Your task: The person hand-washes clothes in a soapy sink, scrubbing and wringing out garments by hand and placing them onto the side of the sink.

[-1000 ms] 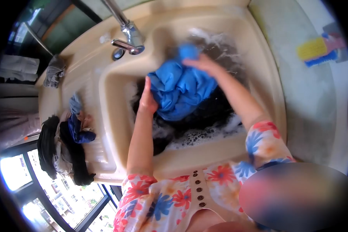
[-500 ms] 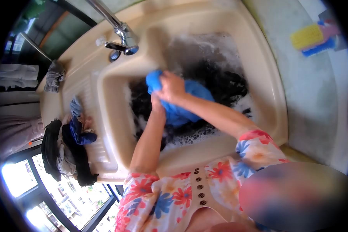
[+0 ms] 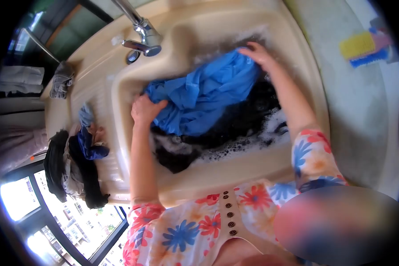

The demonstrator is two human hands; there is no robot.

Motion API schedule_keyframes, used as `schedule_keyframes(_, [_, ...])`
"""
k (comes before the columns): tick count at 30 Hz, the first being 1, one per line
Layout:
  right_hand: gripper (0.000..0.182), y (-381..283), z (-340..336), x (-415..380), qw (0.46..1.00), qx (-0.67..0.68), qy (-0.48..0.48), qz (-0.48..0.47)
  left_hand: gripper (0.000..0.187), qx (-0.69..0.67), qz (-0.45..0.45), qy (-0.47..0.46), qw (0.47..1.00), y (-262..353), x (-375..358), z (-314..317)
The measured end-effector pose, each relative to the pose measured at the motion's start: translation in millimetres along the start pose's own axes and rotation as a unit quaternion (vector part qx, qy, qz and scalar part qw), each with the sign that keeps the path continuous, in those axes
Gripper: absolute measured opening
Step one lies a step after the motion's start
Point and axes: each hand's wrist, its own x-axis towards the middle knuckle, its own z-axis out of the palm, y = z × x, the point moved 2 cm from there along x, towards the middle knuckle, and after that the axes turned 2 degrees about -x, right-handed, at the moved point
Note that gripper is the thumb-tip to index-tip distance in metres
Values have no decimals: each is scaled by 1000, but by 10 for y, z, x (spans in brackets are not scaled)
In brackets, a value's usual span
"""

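- One big cream sink (image 3: 292,48) has soapy water and clothes in it.
- The blue cloth (image 3: 204,93) is in the sink, crumpled on top, spread between two hands.
- Dark wet clothes (image 3: 252,106) lie under and beside it, with white suds (image 3: 270,128) around them.
- A pile of clothes (image 3: 88,177) sits on the ridged side, to the left.
- The shiny tap (image 3: 147,35) stands behind the sink.
- The left hand (image 3: 147,109) has its fingers curled on the blue cloth's left end, thumb on top.
- The right hand (image 3: 258,55) touches the far right corner; I can't tell if its fingers pinch.
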Motion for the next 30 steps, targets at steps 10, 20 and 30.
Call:
schedule_keyframes(10, [46, 117, 339, 10, 989, 22, -133, -65, 56, -637, -156, -130, 744, -280, 143, 465])
schedule_keyframes(20, [26, -224, 2183, -1166, 882, -235, 127, -388, 50, -897, -46, -138, 417, 66, -45, 1403])
schedule_keyframes(30, [22, -537, 1861, -1335, 916, -184, 32, -356, 40, -810, 43, -128, 571, 46, 36, 1519])
